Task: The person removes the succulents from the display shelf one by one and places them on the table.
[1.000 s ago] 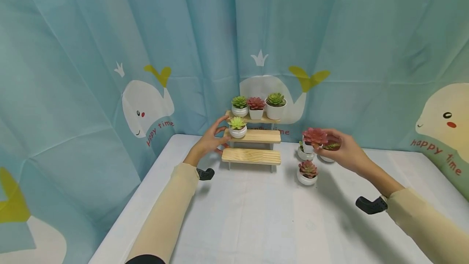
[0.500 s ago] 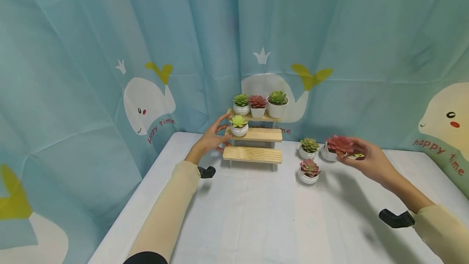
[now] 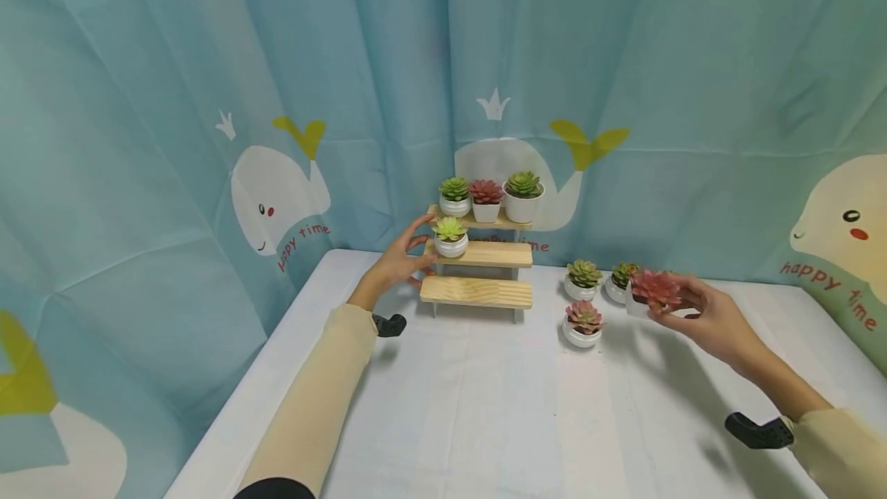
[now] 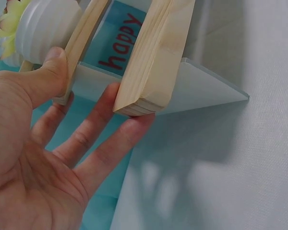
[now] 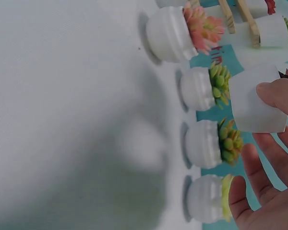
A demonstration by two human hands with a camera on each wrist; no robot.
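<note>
My right hand (image 3: pixel 707 322) grips a red succulent (image 3: pixel 655 289) in a squarish white pot (image 5: pixel 257 100), held above the table at the right. The thumb presses the pot's side in the right wrist view. My left hand (image 3: pixel 396 259) holds the left end of a three-tier wooden plant stand (image 3: pixel 478 292). In the left wrist view its thumb (image 4: pixel 55 64) lies on one plank and two fingertips touch the end of another. A light green succulent in a white pot (image 3: pixel 450 248) sits on the middle tier, close to the left fingers.
On the top tier stand a green succulent (image 3: pixel 454 189), a red one (image 3: pixel 486 192) and another green one (image 3: pixel 523 184). A pink succulent (image 3: pixel 584 317) and green ones (image 3: pixel 584 274) (image 3: pixel 624 276) stand on the table; a yellow-green one (image 5: pixel 206 199) shows beside them. A curtain hangs behind.
My right hand has carried the red potted succulent to the right, from above the green pots to the right of them. The left hand stays at the stand.
</note>
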